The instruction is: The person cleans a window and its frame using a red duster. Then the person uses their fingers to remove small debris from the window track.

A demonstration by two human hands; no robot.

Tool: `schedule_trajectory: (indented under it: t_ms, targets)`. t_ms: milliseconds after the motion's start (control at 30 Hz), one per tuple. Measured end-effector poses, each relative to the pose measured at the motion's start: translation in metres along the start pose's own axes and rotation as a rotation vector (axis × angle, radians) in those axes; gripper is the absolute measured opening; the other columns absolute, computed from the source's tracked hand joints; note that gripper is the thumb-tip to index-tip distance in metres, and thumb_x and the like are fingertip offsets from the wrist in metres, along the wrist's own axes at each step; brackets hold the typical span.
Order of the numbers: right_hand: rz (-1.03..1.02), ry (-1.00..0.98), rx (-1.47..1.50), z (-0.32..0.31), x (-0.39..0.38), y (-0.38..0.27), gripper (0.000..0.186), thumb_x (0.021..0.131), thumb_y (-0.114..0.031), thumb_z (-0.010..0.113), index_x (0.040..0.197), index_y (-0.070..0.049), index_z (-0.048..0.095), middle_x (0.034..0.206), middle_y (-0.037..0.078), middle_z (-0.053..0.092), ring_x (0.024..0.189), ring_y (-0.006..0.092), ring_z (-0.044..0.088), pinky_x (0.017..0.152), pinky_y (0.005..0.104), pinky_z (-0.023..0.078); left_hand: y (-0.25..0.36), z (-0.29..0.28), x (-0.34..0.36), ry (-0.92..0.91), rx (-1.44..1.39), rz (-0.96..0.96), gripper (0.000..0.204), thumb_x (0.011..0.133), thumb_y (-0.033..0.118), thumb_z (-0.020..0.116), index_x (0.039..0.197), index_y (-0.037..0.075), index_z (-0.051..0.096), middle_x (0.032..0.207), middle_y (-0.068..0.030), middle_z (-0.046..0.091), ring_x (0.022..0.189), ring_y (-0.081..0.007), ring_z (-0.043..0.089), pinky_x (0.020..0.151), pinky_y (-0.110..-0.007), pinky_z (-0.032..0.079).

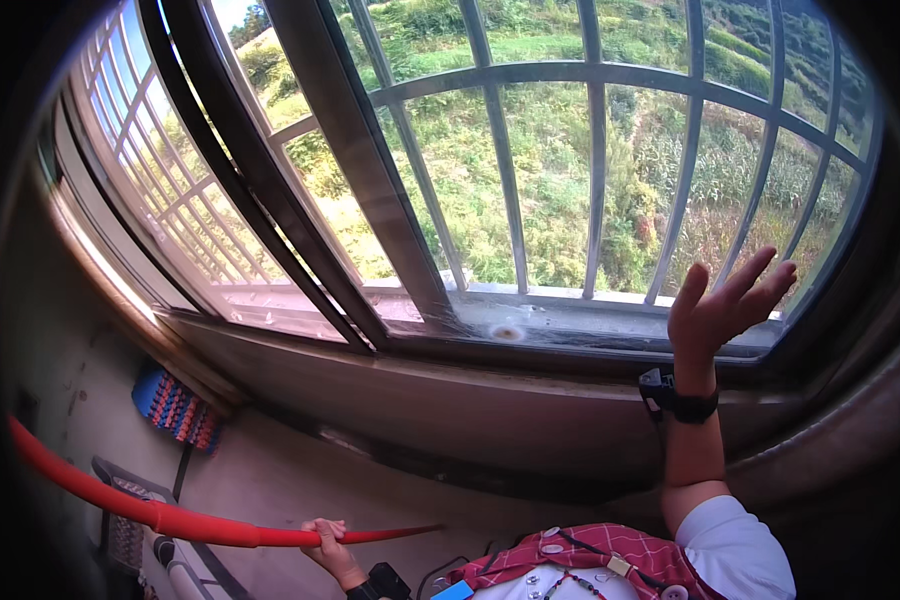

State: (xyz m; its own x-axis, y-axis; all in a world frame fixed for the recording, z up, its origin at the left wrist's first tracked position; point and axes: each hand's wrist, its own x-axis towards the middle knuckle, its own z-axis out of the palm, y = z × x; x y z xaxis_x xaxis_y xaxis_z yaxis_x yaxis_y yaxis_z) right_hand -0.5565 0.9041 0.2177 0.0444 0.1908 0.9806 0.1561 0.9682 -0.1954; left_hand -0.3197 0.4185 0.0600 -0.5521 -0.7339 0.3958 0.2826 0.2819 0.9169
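While the left hand wraps around the red pole, which extends out on either side, the right hand spreads before the barred window.

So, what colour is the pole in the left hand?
The pole is red, clearest in the head view.

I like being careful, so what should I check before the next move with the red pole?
1. Left hand closed around the red pole: ok.
2. Right hand open and holding nothing: ok.
3. Right hand not touching the window: cannot tell; it shows in front of the glass.
4. Black strap on the right wrist: ok.
5. Pole's thick end fully in sight: not ok; it runs into the dark picture edge.
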Motion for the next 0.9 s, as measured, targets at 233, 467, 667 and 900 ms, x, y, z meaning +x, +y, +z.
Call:
schedule_trajectory:
  t_ms: [233,467,667,900]
  targets:
    - [-0.095,-0.100,0.140,-0.008,-0.017,-0.060,0.073,0.094,-0.054,0.041,0.148,-0.006,0.029,0.149,0.032,0.019,0.139,0.0484,0.017,0.111,0.0556,0.019,0.002,-0.009,-0.019,0.023,-0.034,0.053,0.030,0.095,0.023,0.059,0.072,0.009,0.045,0.055,-0.0023,0.048,0.050,-0.0125,0.050,0.062,-0.033,0.052]
    - [-0.355,-0.566,0.614,-0.040,-0.049,-0.129,0.065,0.081,-0.038,0.067,0.136,-0.009,0.048,0.147,0.027,0.029,0.138,0.0422,0.027,0.112,0.0485,0.026,0.005,-0.032,-0.025,0.135,-0.074,0.021,0.034,0.093,0.021,0.062,0.067,0.008,0.045,0.055,-0.0020,0.048,0.051,-0.0131,0.050,0.063,-0.034,0.053]
    - [-0.087,-0.644,1.191,-0.062,-0.025,-0.104,0.035,0.080,-0.005,0.068,0.115,-0.002,0.063,0.129,0.019,0.055,0.108,0.0327,0.060,0.089,0.0382,0.050,0.014,-0.067,-0.049,0.166,-0.031,0.034,0.030,0.093,0.020,0.061,0.071,0.007,0.045,0.056,-0.0024,0.048,0.052,-0.0140,0.051,0.063,-0.035,0.052]
    - [0.203,-0.195,0.388,-0.033,-0.016,0.009,0.038,0.094,-0.012,0.053,0.127,0.004,0.050,0.122,0.021,0.055,0.112,0.0347,0.054,0.094,0.0405,0.044,0.012,-0.089,-0.068,0.146,-0.062,0.008,0.028,0.095,0.018,0.058,0.073,0.008,0.043,0.056,-0.0023,0.048,0.053,-0.0136,0.050,0.064,-0.034,0.052]
